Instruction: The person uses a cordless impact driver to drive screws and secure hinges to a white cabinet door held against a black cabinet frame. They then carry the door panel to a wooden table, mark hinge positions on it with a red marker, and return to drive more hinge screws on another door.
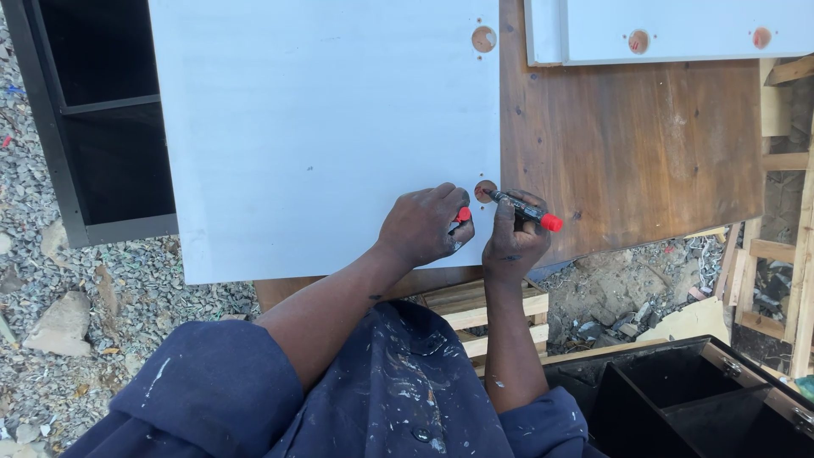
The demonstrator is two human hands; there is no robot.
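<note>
Under my right hand (512, 240): round hole (484, 190) in white flat panel (326, 127), fingers pinching black red-ended marker (523, 209); left hand (421, 226) curled round red cap (462, 215).

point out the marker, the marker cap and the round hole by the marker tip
marker (521, 209), head view, black barrel
marker cap (462, 215), head view, red part showing in left hand
round hole (484, 190), head view, its middle

No packages, labels, signs — none.

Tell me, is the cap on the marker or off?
Off. The right hand holds the marker with its bare tip at the round hole in the white panel; the left hand holds the red cap.
</note>
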